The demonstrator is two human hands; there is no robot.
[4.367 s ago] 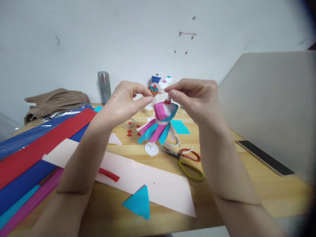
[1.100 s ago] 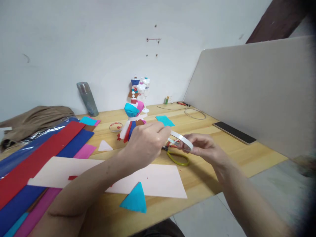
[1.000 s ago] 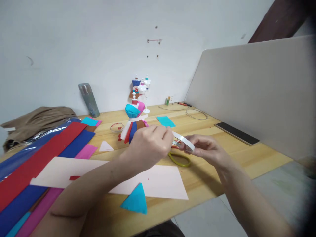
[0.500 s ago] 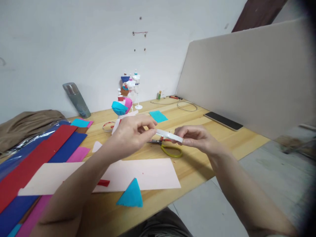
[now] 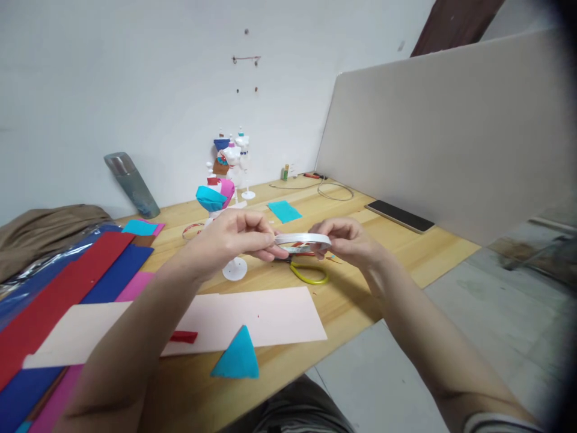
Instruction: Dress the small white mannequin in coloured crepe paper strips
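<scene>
A narrow white roll of tape (image 5: 306, 239) is held up over the table between both hands. My left hand (image 5: 238, 237) pinches its left edge with thumb and fingers. On the other side, my right hand (image 5: 347, 239) grips the roll, thumb toward me. Just below and behind it lie scissors with yellow-green handles (image 5: 311, 276), partly hidden by the roll and fingers. Behind my left hand stands a small white mannequin wrapped in blue and pink cloth (image 5: 213, 197); its round base (image 5: 235, 269) shows under my wrist. A blue triangle of cloth (image 5: 238, 355) lies near the front edge.
A pale pink strip (image 5: 270, 316) with a red scrap (image 5: 184, 337) crosses the table. Red (image 5: 67, 294) and blue strips pile up at left. More mannequins (image 5: 232, 157), a blue square (image 5: 284, 211), a flask (image 5: 133, 185), a phone (image 5: 399, 216) and a grey panel (image 5: 428, 132) stand or lie farther back.
The tape roll has turned from a downward slant to nearly level, and its ring opening shows more. My right hand has shifted slightly left. The whole view has moved a little.
</scene>
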